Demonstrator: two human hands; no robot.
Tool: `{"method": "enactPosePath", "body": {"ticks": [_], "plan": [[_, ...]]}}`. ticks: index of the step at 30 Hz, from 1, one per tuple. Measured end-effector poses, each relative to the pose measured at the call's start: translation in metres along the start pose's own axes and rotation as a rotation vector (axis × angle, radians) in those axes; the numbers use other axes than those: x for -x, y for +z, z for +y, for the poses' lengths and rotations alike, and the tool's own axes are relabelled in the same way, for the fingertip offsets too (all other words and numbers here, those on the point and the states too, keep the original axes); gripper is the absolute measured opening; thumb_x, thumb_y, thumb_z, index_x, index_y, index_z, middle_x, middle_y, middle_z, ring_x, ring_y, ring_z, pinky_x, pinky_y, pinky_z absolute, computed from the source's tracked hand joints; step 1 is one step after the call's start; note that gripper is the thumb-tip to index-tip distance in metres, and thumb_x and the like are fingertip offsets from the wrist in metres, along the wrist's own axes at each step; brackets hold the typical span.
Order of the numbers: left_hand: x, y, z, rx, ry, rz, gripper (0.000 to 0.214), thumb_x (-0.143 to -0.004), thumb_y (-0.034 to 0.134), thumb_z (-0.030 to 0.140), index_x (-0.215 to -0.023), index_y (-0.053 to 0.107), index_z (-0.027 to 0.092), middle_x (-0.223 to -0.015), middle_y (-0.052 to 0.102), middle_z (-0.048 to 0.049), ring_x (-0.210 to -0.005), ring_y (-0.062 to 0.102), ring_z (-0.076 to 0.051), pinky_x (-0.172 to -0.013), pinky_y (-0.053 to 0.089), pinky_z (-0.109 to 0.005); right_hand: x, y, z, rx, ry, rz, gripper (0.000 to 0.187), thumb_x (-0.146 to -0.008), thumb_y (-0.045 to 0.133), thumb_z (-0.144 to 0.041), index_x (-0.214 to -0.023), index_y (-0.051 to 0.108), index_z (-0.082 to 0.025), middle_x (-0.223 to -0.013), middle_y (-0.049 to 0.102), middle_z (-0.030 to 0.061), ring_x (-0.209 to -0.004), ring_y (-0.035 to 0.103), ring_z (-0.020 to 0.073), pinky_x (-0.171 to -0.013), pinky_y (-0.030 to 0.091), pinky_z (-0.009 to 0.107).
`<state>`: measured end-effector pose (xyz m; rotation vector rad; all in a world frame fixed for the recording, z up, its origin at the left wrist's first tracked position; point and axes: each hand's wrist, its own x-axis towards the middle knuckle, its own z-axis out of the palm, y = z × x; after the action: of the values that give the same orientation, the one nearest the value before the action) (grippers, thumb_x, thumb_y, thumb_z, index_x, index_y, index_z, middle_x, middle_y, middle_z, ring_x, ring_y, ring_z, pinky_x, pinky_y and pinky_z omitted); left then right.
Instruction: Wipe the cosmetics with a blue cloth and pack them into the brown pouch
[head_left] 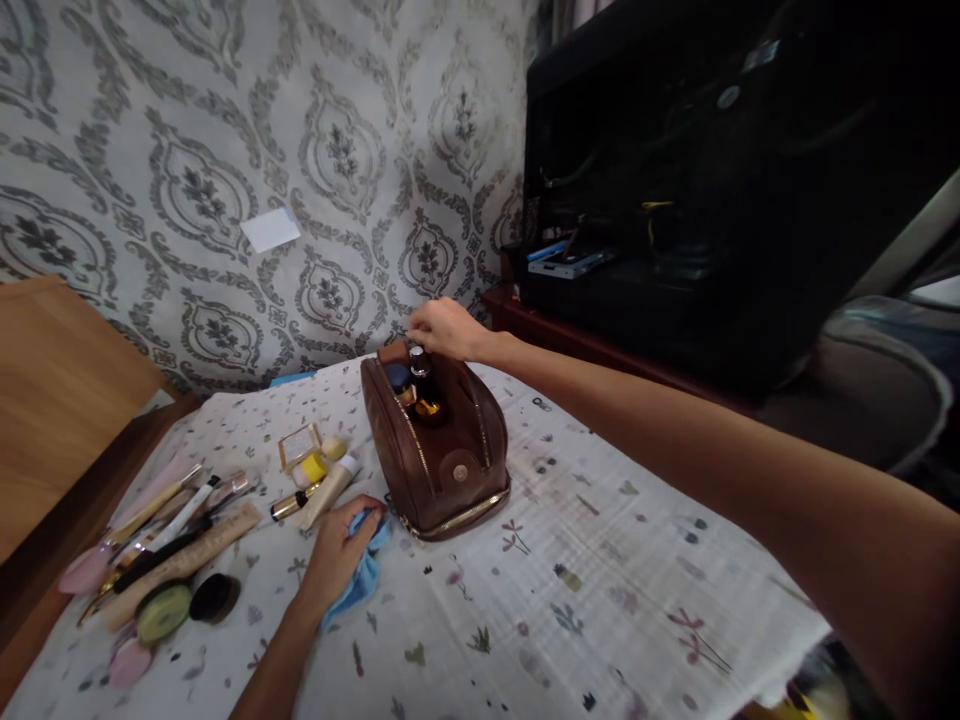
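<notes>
A brown leather toiletry bag [439, 460] stands open on the table, with small bottles [418, 382] showing in its top opening. My right hand [444, 328] reaches over its far end, fingers curled at the edge of the opening; what they pinch is hidden. My left hand [337, 552] lies on a blue cloth [365, 580] just left of the bag's near end, fingers closed on it.
Brushes, tubes and compacts [172, 545] lie scattered on the left of the floral tablecloth [600, 590]. A wooden board [52, 400] is at far left. Dark furniture [712, 180] stands at back right, patterned wallpaper behind.
</notes>
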<state>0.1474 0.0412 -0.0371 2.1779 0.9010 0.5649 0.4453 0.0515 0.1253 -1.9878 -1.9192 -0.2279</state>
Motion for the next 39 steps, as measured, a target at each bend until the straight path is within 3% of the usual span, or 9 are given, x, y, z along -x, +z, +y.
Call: {"method": "enactPosePath", "body": {"ticks": [6, 12, 15, 20, 28, 31, 34, 36, 39], "plan": [[0.002, 0.001, 0.000, 0.009, 0.012, -0.010, 0.039, -0.093, 0.047, 0.049, -0.082, 0.069, 0.018, -0.075, 0.067, -0.0031, -0.070, 0.058, -0.019, -0.066, 0.044, -0.027, 0.030, -0.009, -0.005, -0.050, 0.075, 0.050, 0.031, -0.099, 0.053, -0.034, -0.091, 0.076, -0.014, -0.086, 0.076, 0.0061, -0.080, 0.065, 0.0175, -0.067, 0.039, 0.025], [0.001, 0.001, -0.001, -0.030, 0.030, 0.005, 0.039, -0.091, 0.048, 0.050, -0.083, 0.070, 0.019, -0.078, 0.071, -0.0049, -0.074, 0.063, -0.022, -0.070, 0.048, -0.031, 0.014, 0.004, -0.003, 0.123, -0.017, -0.068, 0.033, -0.098, 0.050, -0.025, -0.125, 0.068, -0.023, -0.128, 0.068, 0.0087, -0.119, 0.058, 0.0270, -0.086, 0.042, 0.032], [0.001, 0.001, 0.001, -0.028, 0.051, 0.010, 0.039, -0.090, 0.048, 0.050, -0.082, 0.070, 0.019, -0.080, 0.073, -0.0060, -0.077, 0.066, -0.023, -0.073, 0.049, -0.032, 0.004, 0.014, -0.005, 0.186, -0.033, -0.152, 0.037, -0.098, 0.048, -0.024, -0.130, 0.065, -0.025, -0.138, 0.061, 0.0111, -0.127, 0.052, 0.0310, -0.092, 0.043, 0.039], [0.002, 0.001, 0.002, -0.042, 0.067, 0.004, 0.039, -0.091, 0.047, 0.049, -0.081, 0.069, 0.018, -0.077, 0.071, -0.0056, -0.073, 0.065, -0.022, -0.071, 0.048, -0.031, -0.001, 0.022, -0.006, 0.214, -0.010, -0.200, 0.035, -0.095, 0.047, -0.016, -0.122, 0.070, -0.021, -0.127, 0.067, 0.0149, -0.120, 0.059, 0.0306, -0.090, 0.046, 0.040], [0.002, 0.000, 0.001, -0.054, 0.073, -0.004, 0.036, -0.092, 0.047, 0.047, -0.083, 0.068, 0.019, -0.077, 0.071, -0.0046, -0.073, 0.064, -0.021, -0.070, 0.047, -0.030, -0.002, 0.019, -0.005, 0.178, 0.008, -0.198, 0.035, -0.094, 0.050, -0.017, -0.122, 0.070, -0.023, -0.124, 0.071, 0.0110, -0.116, 0.063, 0.0278, -0.086, 0.046, 0.033], [0.002, 0.001, -0.002, -0.059, 0.059, -0.016, 0.037, -0.093, 0.046, 0.047, -0.084, 0.068, 0.018, -0.081, 0.072, -0.0047, -0.076, 0.064, -0.022, -0.071, 0.046, -0.030, 0.006, 0.009, -0.011, 0.142, 0.029, -0.120, 0.037, -0.097, 0.047, -0.019, -0.128, 0.067, -0.021, -0.127, 0.070, 0.0112, -0.116, 0.063, 0.0253, -0.088, 0.045, 0.030], [0.003, 0.001, -0.004, -0.066, 0.039, -0.027, 0.038, -0.094, 0.045, 0.047, -0.084, 0.068, 0.018, -0.080, 0.071, -0.0038, -0.076, 0.062, -0.021, -0.070, 0.045, -0.030, 0.021, 0.001, -0.023, 0.078, -0.020, -0.017, 0.034, -0.099, 0.044, -0.019, -0.120, 0.070, -0.015, -0.119, 0.072, 0.0139, -0.111, 0.065, 0.0251, -0.087, 0.045, 0.030], [0.003, 0.001, -0.004, -0.069, 0.047, -0.028, 0.037, -0.093, 0.045, 0.047, -0.084, 0.068, 0.019, -0.078, 0.069, -0.0030, -0.074, 0.061, -0.020, -0.070, 0.045, -0.030, 0.032, 0.002, -0.032, 0.055, -0.112, -0.081, 0.031, -0.099, 0.045, -0.018, -0.111, 0.073, -0.013, -0.109, 0.074, 0.0142, -0.103, 0.068, 0.0248, -0.082, 0.046, 0.030], [0.003, 0.000, -0.002, -0.071, 0.072, -0.020, 0.036, -0.092, 0.046, 0.046, -0.084, 0.067, 0.019, -0.078, 0.070, -0.0032, -0.076, 0.063, -0.021, -0.074, 0.046, -0.031, 0.045, 0.015, -0.042, 0.063, -0.225, -0.349, 0.019, -0.093, 0.058, -0.016, -0.102, 0.073, -0.008, -0.100, 0.074, 0.0147, -0.091, 0.069, 0.0220, -0.077, 0.049, 0.029]]}}
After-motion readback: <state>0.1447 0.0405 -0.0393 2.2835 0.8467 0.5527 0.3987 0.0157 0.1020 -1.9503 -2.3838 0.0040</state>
